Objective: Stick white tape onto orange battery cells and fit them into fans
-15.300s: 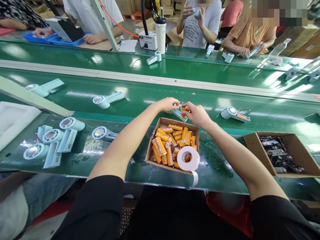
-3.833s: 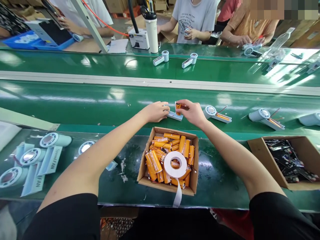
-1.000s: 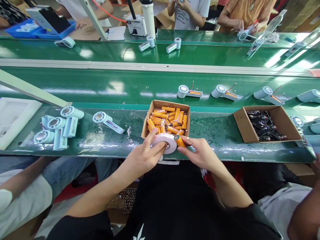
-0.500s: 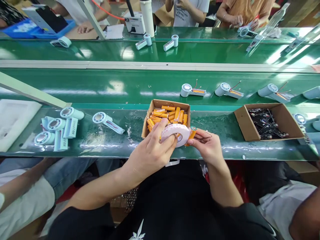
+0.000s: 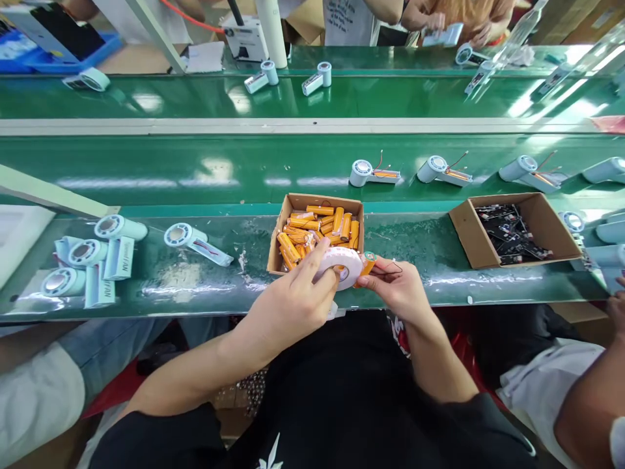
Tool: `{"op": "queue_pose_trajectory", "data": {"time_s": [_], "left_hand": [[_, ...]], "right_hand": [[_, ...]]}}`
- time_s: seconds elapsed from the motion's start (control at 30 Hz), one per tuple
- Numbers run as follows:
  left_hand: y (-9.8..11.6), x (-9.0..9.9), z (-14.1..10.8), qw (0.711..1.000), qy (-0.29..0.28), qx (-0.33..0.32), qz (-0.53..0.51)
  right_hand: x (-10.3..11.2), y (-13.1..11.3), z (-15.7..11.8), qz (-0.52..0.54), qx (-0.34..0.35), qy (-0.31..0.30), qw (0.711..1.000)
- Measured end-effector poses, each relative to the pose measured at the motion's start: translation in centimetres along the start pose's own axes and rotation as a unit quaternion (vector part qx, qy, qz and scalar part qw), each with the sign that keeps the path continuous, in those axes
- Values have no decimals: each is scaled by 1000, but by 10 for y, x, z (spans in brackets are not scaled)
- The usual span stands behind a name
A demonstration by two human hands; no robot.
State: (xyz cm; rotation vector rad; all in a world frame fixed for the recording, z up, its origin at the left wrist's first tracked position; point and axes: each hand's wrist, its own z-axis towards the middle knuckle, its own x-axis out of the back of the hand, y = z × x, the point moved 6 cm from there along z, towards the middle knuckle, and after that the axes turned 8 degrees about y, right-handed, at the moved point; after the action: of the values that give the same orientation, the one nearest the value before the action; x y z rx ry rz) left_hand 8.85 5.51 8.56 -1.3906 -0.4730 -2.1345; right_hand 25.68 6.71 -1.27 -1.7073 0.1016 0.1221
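My left hand point(image 5: 297, 296) grips a roll of white tape point(image 5: 346, 267), its fingers closed round the near side of the roll. Between the fingertips of my right hand point(image 5: 398, 286) is an orange battery point(image 5: 367, 262) with thin wires, and its end touches or nearly touches the roll's right edge. Just behind the roll, a cardboard box point(image 5: 274, 244) holds several orange batteries point(image 5: 303, 223). My left hand hides part of the box's front edge.
Pale blue fan bodies point(image 5: 117, 227) lie at the left, one point(image 5: 198, 242) apart from them. A second cardboard box point(image 5: 469, 234) with black parts stands right. Fan units point(image 5: 361, 172) lie on the green belt point(image 5: 195, 163). People sit on both sides and opposite.
The view has shifted slightly, so most things appear a little further left. Both hands keep their holds on the tape roll and battery. Across the belt, a person's hands now hold a pale object.
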Motion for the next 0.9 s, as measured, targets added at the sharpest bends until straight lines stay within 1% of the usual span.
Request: {"op": "queue_pose_trajectory", "data": {"time_s": [0.03,0.1,0.17,0.23,0.3,0.37,0.43,0.5,0.57,0.67,0.83,0.9], "left_hand": [[-1,-1,-1,1000,-8,-6,-14],[-2,-1,-1,999,-26,-20,-29],[-3,1,-1,998,-39,-40,-16],[-4,3,-1,997,-43,-58,-1],[-3,5,-1,997,-36,-74,5],[-1,6,-3,996,-24,-85,16],[0,4,-6,995,-15,-88,35],[0,0,-9,994,-13,-90,57],[1,-3,-12,993,-13,-95,70],[2,-5,-13,992,-11,-97,77],[0,-5,-14,990,-5,-89,106],[-1,-6,-16,991,-1,-83,105]], "right_hand": [[1,-2,0,-18,-8,-30,999],[8,-12,1,-52,-2,-49,997],[13,-26,1,-103,32,-63,992],[13,-37,0,-166,77,-89,979],[11,-41,-2,-202,108,-102,968],[12,-37,-3,-188,106,-88,973],[13,-29,-3,-148,85,-70,983],[11,-21,-4,-120,67,-68,988],[8,-17,-4,-128,70,-81,986],[5,-15,-5,-148,91,-86,981],[7,0,-5,-73,62,-32,995],[7,4,-5,-62,63,-20,996]]}}
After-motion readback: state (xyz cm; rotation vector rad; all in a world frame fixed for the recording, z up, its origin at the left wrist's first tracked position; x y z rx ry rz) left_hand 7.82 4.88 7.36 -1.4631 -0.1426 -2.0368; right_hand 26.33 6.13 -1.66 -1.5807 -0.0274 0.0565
